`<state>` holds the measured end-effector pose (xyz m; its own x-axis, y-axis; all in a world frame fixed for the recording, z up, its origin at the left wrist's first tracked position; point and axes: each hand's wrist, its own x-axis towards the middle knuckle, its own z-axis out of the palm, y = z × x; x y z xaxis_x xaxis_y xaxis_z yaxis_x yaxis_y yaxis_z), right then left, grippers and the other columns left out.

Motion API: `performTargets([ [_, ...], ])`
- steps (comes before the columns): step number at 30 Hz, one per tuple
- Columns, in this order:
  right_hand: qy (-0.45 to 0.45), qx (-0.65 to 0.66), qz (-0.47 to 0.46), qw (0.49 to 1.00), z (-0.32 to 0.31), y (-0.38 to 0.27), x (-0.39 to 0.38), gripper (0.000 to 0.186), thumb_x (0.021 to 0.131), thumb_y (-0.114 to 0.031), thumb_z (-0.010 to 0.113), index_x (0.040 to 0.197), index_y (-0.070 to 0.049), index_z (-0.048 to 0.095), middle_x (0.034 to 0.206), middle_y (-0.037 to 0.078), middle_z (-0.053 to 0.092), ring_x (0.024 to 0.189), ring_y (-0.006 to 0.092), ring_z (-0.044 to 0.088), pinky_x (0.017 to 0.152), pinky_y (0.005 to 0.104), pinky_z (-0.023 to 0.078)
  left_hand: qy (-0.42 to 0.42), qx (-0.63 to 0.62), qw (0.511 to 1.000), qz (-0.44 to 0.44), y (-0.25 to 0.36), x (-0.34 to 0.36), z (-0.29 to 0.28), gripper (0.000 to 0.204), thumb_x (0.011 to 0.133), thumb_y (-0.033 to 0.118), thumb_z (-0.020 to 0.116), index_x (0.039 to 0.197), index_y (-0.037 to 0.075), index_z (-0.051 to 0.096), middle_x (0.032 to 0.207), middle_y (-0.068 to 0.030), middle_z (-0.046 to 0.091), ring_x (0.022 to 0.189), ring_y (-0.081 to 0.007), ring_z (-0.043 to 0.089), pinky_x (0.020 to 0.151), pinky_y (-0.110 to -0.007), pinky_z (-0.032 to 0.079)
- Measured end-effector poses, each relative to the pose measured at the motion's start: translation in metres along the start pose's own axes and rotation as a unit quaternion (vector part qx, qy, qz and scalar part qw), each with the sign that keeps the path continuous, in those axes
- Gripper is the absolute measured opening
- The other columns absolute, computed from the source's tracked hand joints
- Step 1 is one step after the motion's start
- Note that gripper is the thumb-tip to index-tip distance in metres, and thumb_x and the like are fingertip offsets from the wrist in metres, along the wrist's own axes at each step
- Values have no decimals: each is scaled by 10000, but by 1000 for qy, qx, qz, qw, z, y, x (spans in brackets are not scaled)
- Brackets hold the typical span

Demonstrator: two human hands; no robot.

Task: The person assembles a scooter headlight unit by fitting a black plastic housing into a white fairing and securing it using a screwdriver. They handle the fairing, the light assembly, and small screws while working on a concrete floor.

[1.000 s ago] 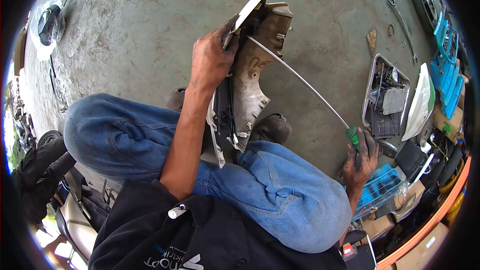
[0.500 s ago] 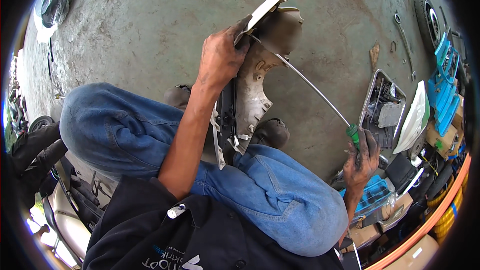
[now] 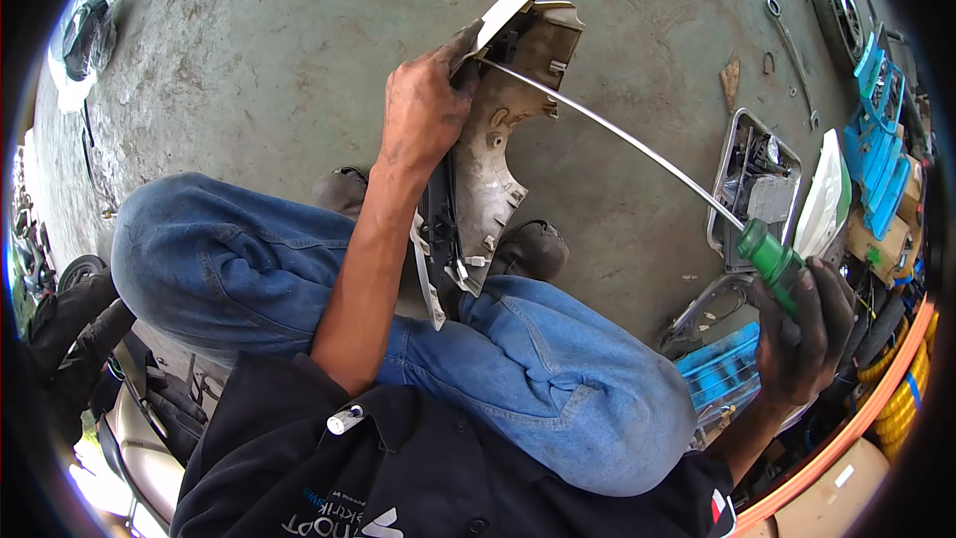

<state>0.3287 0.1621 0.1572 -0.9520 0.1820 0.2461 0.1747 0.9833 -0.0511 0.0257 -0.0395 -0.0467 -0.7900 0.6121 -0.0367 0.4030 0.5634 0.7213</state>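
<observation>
Between my knees stands a white plastic body panel (image 3: pixel 493 154), its dirty inner side with clips and black trim showing. My left hand (image 3: pixel 426 105) is closed around its upper left edge, some fingers hidden behind it. In my right hand (image 3: pixel 805 334), out at the right, is a long screwdriver (image 3: pixel 637 144) gripped by its green translucent handle. The thin metal shaft slants up and left across to the panel, its tip at the edge beside my left fingers. Whether the tip touches a screw there is too small to tell.
Right of the panel lies a metal tray (image 3: pixel 732 130) of tools and parts, with a long wrench (image 3: pixel 792 55) beyond it. A wheel (image 3: pixel 835 15), blue plastic panels (image 3: pixel 876 159), a white panel (image 3: pixel 825 194) and cardboard boxes (image 3: pixel 876 229) crowd the right side. A plastic-wrapped part (image 3: pixel 85 45) lies far left.
My right hand has come closer to the camera and moved right and down, raising the screwdriver handle. The panel and my left hand have shifted slightly left and up in view.
</observation>
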Motion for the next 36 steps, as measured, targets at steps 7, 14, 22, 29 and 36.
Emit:
performTargets([
  [7,-11,118,58,991,-17,-9,39,730,811,-211,842,1402,1,470,1185,183,620,1023,311,625,961,448,496,-12,10,999,-40,1,3,1,540,809,66,725,1339,144,652,1030,-224,710,943,-417,681,842,-450,549],
  [14,-31,253,328,910,-17,-11,27,757,874,-181,770,1470,-17,333,1165,236,593,984,322,620,795,410,533,6,-1,999,-34,-7,3,-2,459,834,124,723,1291,130,683,970,-260,700,882,-419,687,833,-435,535],
  [22,-98,195,290,932,-30,-4,19,390,877,-76,751,1235,-64,600,1190,206,578,941,349,632,808,416,537,-18,-19,997,-69,-3,6,-4,481,826,72,707,1300,154,682,1058,-228,705,955,-412,685,857,-441,550],
  [29,-130,173,192,957,-27,4,18,401,894,-114,747,1260,-45,600,1336,242,516,863,357,664,757,384,559,13,-59,998,-18,-2,6,2,464,844,109,701,1300,187,689,1058,-228,719,908,-381,700,852,-405,536],
  [36,-152,61,-95,982,-25,-1,27,511,820,-115,821,1260,-16,582,1167,196,631,848,319,663,703,332,554,-17,-60,996,-67,-8,10,0,446,858,115,683,1303,140,678,1078,-234,713,940,-377,706,867,-403,532],
])
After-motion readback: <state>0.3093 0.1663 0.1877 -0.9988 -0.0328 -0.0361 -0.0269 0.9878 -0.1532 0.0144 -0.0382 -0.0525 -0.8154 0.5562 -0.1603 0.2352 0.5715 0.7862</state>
